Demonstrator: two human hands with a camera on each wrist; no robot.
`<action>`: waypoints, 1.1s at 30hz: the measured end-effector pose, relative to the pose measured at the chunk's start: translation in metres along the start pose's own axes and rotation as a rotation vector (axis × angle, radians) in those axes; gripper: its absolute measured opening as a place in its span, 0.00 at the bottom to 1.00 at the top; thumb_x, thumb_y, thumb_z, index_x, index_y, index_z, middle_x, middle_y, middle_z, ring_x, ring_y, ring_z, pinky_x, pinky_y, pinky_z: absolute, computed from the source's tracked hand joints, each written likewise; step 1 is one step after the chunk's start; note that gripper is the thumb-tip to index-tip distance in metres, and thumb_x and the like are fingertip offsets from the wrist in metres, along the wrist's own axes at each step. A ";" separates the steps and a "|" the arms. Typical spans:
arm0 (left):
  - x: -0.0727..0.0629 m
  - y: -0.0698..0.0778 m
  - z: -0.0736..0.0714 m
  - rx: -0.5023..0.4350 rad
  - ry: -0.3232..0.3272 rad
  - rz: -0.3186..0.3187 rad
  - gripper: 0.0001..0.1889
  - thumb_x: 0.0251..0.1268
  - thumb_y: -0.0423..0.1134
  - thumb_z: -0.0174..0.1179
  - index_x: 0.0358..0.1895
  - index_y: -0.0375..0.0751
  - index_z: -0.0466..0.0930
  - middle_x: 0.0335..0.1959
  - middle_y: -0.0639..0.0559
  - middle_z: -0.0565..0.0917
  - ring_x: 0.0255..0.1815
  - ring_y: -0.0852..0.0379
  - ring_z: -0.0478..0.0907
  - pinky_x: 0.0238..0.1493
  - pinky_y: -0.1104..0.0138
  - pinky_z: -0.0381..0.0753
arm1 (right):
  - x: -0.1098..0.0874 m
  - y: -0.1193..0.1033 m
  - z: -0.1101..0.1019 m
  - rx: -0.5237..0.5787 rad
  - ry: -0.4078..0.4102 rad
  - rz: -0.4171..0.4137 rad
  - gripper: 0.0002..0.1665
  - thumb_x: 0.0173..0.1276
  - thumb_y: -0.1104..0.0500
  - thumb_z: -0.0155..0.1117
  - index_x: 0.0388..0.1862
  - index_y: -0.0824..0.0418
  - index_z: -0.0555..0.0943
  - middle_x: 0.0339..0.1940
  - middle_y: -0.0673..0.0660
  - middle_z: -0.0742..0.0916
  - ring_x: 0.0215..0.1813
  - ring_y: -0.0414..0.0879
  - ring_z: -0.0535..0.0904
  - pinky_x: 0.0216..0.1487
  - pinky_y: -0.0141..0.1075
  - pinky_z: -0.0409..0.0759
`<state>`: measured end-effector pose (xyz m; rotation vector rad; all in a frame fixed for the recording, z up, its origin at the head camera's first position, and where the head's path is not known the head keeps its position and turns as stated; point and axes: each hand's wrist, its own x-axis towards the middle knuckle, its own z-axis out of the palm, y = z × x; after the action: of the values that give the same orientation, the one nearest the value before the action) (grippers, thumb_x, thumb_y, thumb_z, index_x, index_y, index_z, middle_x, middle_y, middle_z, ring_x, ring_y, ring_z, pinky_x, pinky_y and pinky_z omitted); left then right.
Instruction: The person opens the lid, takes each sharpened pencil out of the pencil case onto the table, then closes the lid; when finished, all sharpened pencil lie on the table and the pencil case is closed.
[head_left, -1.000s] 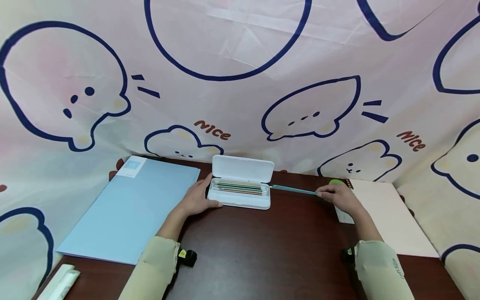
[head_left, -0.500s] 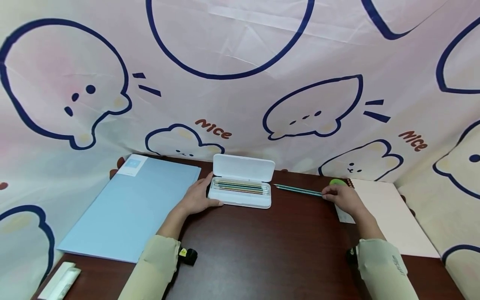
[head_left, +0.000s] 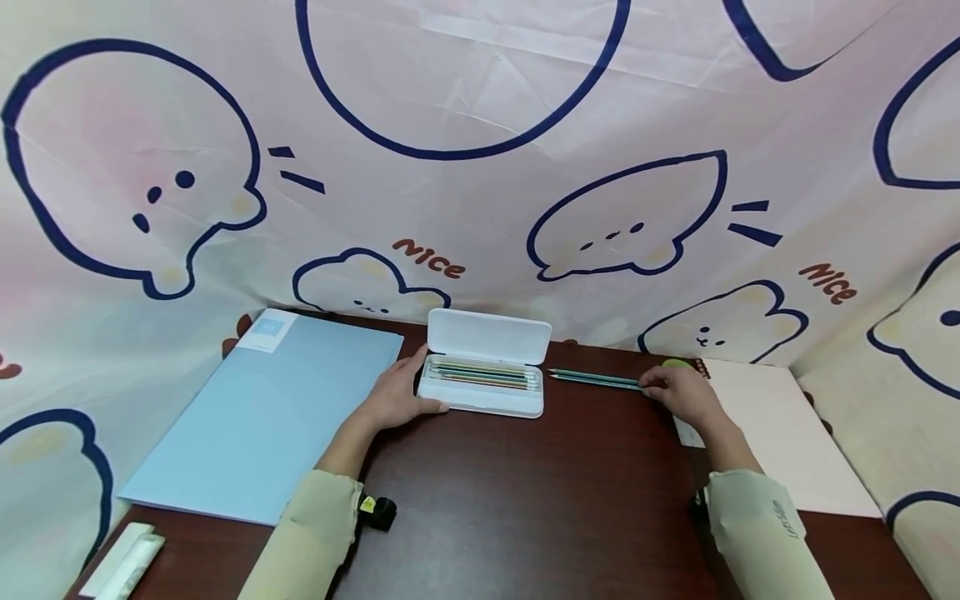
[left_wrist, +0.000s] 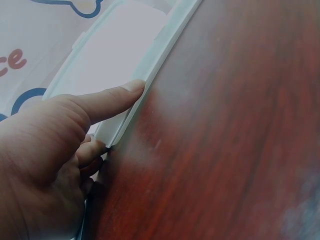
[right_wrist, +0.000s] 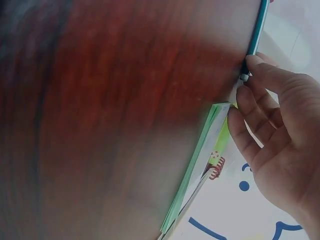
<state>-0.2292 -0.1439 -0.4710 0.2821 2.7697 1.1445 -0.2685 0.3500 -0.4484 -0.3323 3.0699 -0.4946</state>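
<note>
A white pencil case (head_left: 480, 402) stands with its lid raised, several pencils (head_left: 480, 375) lying in it lengthwise. My left hand (head_left: 396, 393) grips its left end. In the left wrist view the left thumb (left_wrist: 117, 100) lies across the case's front edge, and the other fingers are at its end, partly hidden. To the right of the case, my right hand (head_left: 681, 393) pinches the blunt ends of two teal pencils (head_left: 596, 379) between thumb and fingers. Their tips point left toward the case, a small gap away from it. The right wrist view shows one teal pencil end (right_wrist: 257, 30) at the fingertips.
A large light-blue folder (head_left: 270, 417) lies on the left. On the right is a pale spiral-bound pad (head_left: 780, 442), with a green round thing (head_left: 677, 363) by its coil. White slim packages (head_left: 123, 562) lie at the lower left. Patterned cloth (head_left: 480, 208) rises behind the dark table (head_left: 525, 500).
The right hand has drawn the teal pencils slightly right, so their tips are now apart from the case's right end. The left hand keeps its place on the case.
</note>
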 end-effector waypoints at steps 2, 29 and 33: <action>0.000 0.000 0.000 0.001 -0.001 -0.004 0.59 0.54 0.54 0.75 0.84 0.52 0.43 0.78 0.37 0.65 0.79 0.35 0.57 0.74 0.37 0.60 | 0.001 -0.001 0.000 -0.010 0.003 -0.002 0.05 0.70 0.60 0.68 0.41 0.57 0.89 0.44 0.59 0.89 0.43 0.52 0.82 0.46 0.53 0.80; 0.000 -0.003 0.002 -0.001 0.005 0.000 0.59 0.55 0.53 0.76 0.84 0.51 0.44 0.78 0.36 0.64 0.78 0.35 0.59 0.74 0.37 0.61 | 0.006 -0.073 0.009 0.172 0.024 -0.084 0.11 0.74 0.50 0.64 0.49 0.51 0.88 0.48 0.54 0.90 0.45 0.49 0.81 0.49 0.48 0.79; 0.000 -0.003 0.001 0.006 0.007 0.003 0.59 0.55 0.54 0.75 0.84 0.50 0.44 0.78 0.35 0.63 0.78 0.34 0.58 0.73 0.37 0.62 | 0.012 -0.090 0.013 0.229 -0.010 -0.088 0.12 0.74 0.50 0.65 0.50 0.52 0.88 0.46 0.52 0.90 0.41 0.47 0.80 0.46 0.43 0.78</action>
<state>-0.2299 -0.1452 -0.4739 0.2829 2.7808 1.1399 -0.2609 0.2602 -0.4323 -0.4621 2.9568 -0.8349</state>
